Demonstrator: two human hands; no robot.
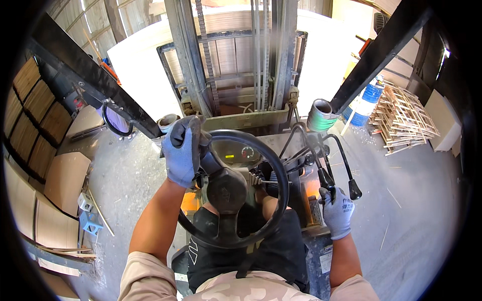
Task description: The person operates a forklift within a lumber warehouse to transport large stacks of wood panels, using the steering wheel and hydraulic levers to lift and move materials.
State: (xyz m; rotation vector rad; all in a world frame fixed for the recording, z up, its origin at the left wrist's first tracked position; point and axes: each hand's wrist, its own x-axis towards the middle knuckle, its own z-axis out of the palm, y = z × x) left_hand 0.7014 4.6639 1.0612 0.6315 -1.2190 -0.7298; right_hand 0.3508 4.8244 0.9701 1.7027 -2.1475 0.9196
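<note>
I sit at the controls of a forklift. My left hand [183, 150], in a grey-blue work glove, is closed on the upper left of the black steering wheel [284, 173]. My right hand [337, 211], gloved alike, is closed round the lower end of a black-knobbed control lever [325, 176], to the right of the wheel. A second lever [355, 188] stands just right of that hand, untouched. Beyond the wheel is a dash with a small gauge [247, 152]. Ahead rises the forklift mast [188, 55] with its chains, and behind it a large stack of pale wood sheets [228, 56].
Stacked boards [37, 108] line the left side, with a blue block [91, 222] on the floor. To the right stand a blue and white drum [365, 103], a heap of thin wood strips [401, 118] and a leaning panel [443, 120]. Black cab posts [95, 80] frame both sides.
</note>
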